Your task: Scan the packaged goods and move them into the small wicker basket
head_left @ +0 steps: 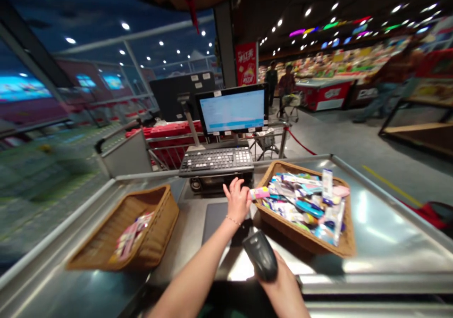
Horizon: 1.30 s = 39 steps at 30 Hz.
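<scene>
My left hand (237, 201) is stretched out over the counter in front of the keyboard, its thumb side against a small pink and yellow package (260, 193). The package juts out to the right of the hand, over the near-left rim of the right wicker basket (272, 221). That basket is heaped with toothbrush-like packs and small boxes (300, 200). In my right hand (283, 275) is a black handheld barcode scanner (262, 256), its head pointing up and forward. The fingers under the scanner are mostly hidden.
At left a second wicker basket (166, 223) holds a few pinkish packs (132, 237). A keyboard (215, 160) and a lit monitor (233, 110) stand ahead. A dark flat pad (214, 221) lies on the metal counter (382, 219). Shopping carts and people are beyond.
</scene>
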Tool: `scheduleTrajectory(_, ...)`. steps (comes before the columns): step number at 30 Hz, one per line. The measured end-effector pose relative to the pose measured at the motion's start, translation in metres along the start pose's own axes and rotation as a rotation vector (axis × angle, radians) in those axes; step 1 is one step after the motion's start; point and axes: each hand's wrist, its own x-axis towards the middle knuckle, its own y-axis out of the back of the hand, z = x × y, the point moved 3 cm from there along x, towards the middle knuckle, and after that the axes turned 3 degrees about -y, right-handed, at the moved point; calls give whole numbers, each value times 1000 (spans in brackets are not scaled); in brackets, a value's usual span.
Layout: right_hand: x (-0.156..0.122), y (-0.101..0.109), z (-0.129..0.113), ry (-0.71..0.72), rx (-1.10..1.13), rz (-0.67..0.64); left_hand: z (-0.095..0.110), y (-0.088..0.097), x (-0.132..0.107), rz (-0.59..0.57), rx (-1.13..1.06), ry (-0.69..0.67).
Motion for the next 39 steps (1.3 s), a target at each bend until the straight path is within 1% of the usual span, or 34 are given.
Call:
scheduleTrajectory(4,4,-11,-9,1,30,-42,-34,-1,-25,-2,55,81)
scheduleTrajectory(10,5,-28,-22,2,74,-135,-83,4,-55,1,148,186)
scheduleTrajectory(13,5,-34,-29,16,80,-185,-102,5,-69,5,180,225)
scheduleTrajectory(16,6,-36,-33,32,74,-210,-115,4,-80,17,204,251)
scheduleTrajectory(19,7,-38,-34,49,66,-215,-122,3,-88,19,212,266)
scheduleTrajectory(22,7,-40,-32,59,61,-219,-124,3,-92,16,209,275)
scheduleTrajectory(30,6,-43,-27,67,40,-210,-124,3,-97,2,197,285)
scheduleTrajectory(39,7,-46,-24,66,0,-213,-130,5,-100,-11,193,296)
